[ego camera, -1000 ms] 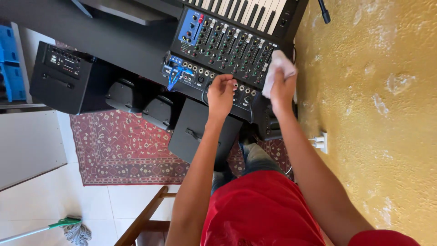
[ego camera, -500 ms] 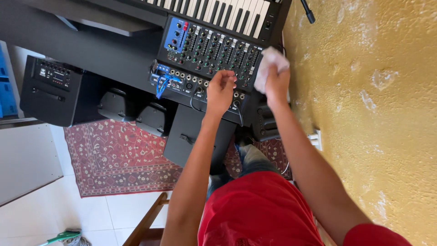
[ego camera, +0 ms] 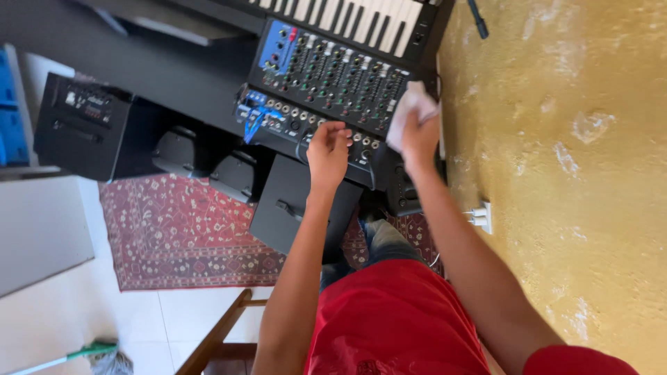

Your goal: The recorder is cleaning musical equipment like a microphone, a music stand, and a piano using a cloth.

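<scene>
Two bare hands at a black audio mixer (ego camera: 333, 76), seen from above w/ head cam. Left hand (ego camera: 328, 151) resting on mixer's near edge, fingers (ego camera: 340, 133) curled loosely over the row of jacks & knobs, gripping nothing. Right hand (ego camera: 419, 135) clenched round a white cloth (ego camera: 411, 104), pressed against mixer's right end, close to the yellow wall (ego camera: 556, 173). Mixer lying on a dark desk (ego camera: 174, 69), just in front of a keyboard (ego camera: 361, 17) w/ white & black keys. Blue cable (ego camera: 251, 123) plugged in at mixer's left corner. Black amp box (ego camera: 87, 125) standing at far left, well apart from both hands. Two dark rounded cases (ego camera: 208, 160) beneath desk edge, plus a black flat box (ego camera: 292, 205) directly under left forearm. Red patterned rug (ego camera: 187, 229) on white tile floor (ego camera: 104, 319). White plug block (ego camera: 479, 217) fixed to wall, just beside right forearm. Red shirt (ego camera: 396, 319) filling lower centre. Wooden chair frame (ego camera: 222, 337) at bottom, mop head w/ green handle (ego camera: 90, 354) in lower-left corner.
</scene>
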